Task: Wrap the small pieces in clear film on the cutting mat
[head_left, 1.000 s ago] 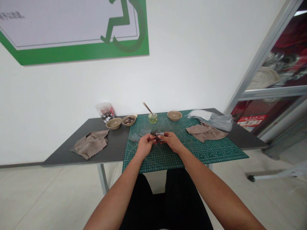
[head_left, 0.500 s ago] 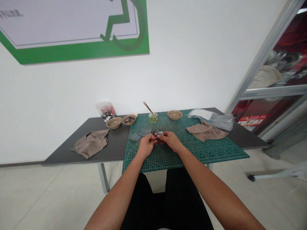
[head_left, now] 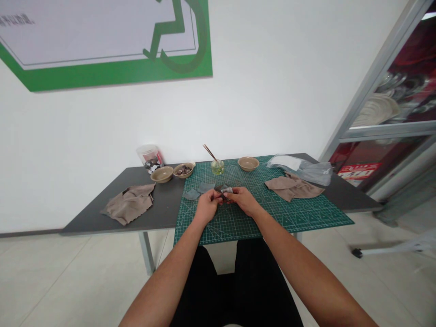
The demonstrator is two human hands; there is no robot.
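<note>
Here, both hands pinch one small dark piece [head_left: 221,187] over a green cutting mat [head_left: 272,215]

A person sits at a dark gray counter [head_left: 163,215], bare forearms reaching forward. The left hand [head_left: 207,204] and the right hand [head_left: 243,200] meet near the middle of the mat, fingers bent and tips almost together. The small dark piece lies between them, just right of the left hand's fingertips and just left of the right hand's. Both hands grip it; its lower part is hidden by the fingers, and whether it touches the mat cannot be told. A pale gray patch [head_left: 226,190] shows at its right side, by the right thumb.

Just beyond the left hand, thin gray scraps [head_left: 206,187] lie flat on the mat. Farther back stands a glass jar [head_left: 217,168] with thin sticks [head_left: 210,152] leaning out of it, and to its right a tan bowl [head_left: 248,169]. A brown cloth [head_left: 293,188] lies crumpled on the mat's right side, next to a clear plastic bag [head_left: 318,173]. On the counter to the left are another brown cloth [head_left: 130,205], a second tan bowl [head_left: 162,179], a bowl of dark bits [head_left: 185,176] and a clear tub [head_left: 144,152].
</note>
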